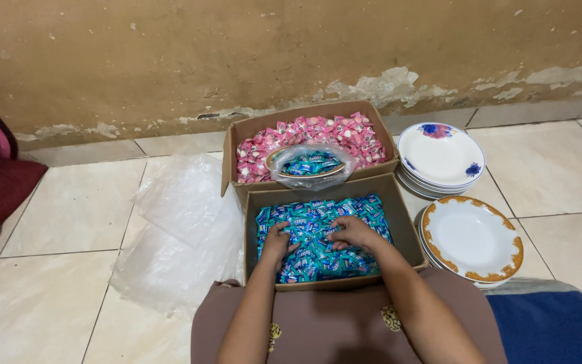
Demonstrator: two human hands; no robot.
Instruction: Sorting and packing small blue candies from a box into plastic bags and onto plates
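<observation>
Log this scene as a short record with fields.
Left hand: resting in blue-wrapped candies
Right hand: resting on the same candies
Near box: cardboard, holds the blue candies
Far box: cardboard, holds pink-wrapped candies
Plastic bag: on the far box, blue candies inside
Plates: two stacks, right of the boxes
Plastic sheets: on the tiled floor, left

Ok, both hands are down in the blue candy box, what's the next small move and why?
Probably close the fingers on a handful of blue candies and lift. Both the left hand and the right hand lie spread on the pile, gripping nothing clearly yet. Just beyond, a plate in a clear bag sits on the pink candies and already holds some blue ones.
</observation>
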